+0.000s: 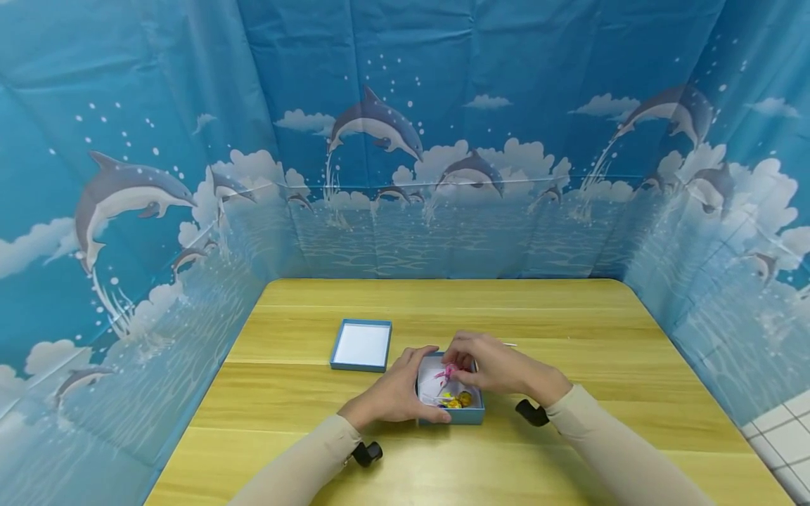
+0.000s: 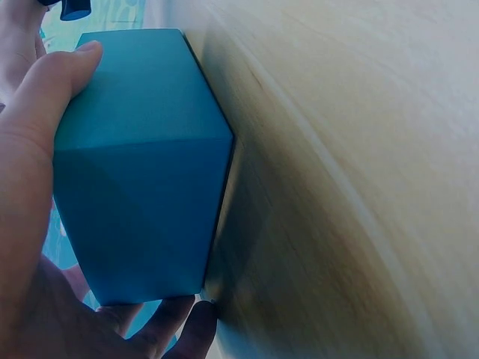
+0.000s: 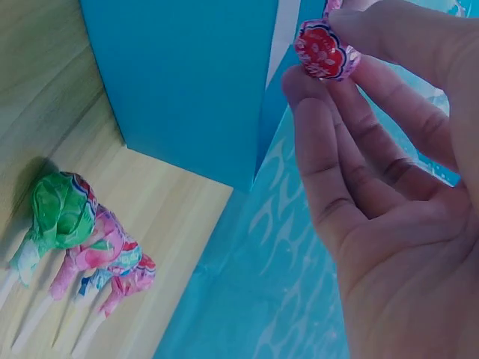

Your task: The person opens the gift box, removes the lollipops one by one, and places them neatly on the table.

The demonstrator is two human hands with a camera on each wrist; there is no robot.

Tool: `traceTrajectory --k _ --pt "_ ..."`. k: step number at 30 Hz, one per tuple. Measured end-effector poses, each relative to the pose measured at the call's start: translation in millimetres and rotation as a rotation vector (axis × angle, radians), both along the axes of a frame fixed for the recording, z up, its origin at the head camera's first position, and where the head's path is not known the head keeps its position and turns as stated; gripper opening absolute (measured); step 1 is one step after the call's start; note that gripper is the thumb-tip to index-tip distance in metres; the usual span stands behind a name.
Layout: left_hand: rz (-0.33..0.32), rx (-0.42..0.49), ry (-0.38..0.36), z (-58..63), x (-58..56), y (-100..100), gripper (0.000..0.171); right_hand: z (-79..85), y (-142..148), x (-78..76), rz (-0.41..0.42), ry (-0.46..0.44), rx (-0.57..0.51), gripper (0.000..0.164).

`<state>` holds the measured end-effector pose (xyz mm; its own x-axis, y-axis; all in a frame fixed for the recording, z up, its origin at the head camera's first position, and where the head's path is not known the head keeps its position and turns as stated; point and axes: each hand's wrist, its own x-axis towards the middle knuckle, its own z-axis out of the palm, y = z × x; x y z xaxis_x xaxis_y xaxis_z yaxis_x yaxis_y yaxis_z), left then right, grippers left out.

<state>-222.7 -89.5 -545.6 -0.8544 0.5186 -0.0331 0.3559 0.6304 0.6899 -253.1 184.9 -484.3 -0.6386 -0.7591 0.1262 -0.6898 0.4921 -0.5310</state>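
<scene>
A blue open box (image 1: pixel 467 416) with a white inside stands on the table. My left hand (image 1: pixel 400 390) grips it from the left, thumb on the near wall and fingers wrapped toward the far side; the left wrist view shows the thumb (image 2: pixel 78 66) on the box's blue wall (image 2: pixel 142 217). Over the box's opening, my right hand (image 1: pixel 490 362) pinches a pink-wrapped lollipop (image 3: pixel 323 51) between thumb and fingertips. Yellow-wrapped lollipops (image 1: pixel 465 399) lie inside, toward the near wall. The left wrist view does not show the box's contents.
The box's lid (image 1: pixel 362 344), blue-rimmed and white inside, lies upturned to the left. Beside the box, several lollipops, including a green one (image 3: pixel 63 213), lie on the wooden table (image 1: pixel 544 457); in the head view my right hand mostly hides them. A dolphin-print curtain (image 1: pixel 405 232) surrounds the table.
</scene>
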Motion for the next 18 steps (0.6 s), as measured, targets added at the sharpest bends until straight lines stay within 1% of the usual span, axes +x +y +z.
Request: traceTrajectory --k 4,11,18 --pt "0.008 -0.008 -0.001 -0.1 -0.1 0 0.129 1.7 5 0.8 -0.010 0.013 -0.031 0.014" --pt "0.015 0.008 -0.004 0.6 -0.7 1 0.131 2.1 15 0.3 -0.045 0.061 -0.036 0.016" --pt "0.018 0.013 -0.011 0.6 -0.9 3 0.131 3.3 25 3.3 -0.084 0.079 -0.076 0.016"
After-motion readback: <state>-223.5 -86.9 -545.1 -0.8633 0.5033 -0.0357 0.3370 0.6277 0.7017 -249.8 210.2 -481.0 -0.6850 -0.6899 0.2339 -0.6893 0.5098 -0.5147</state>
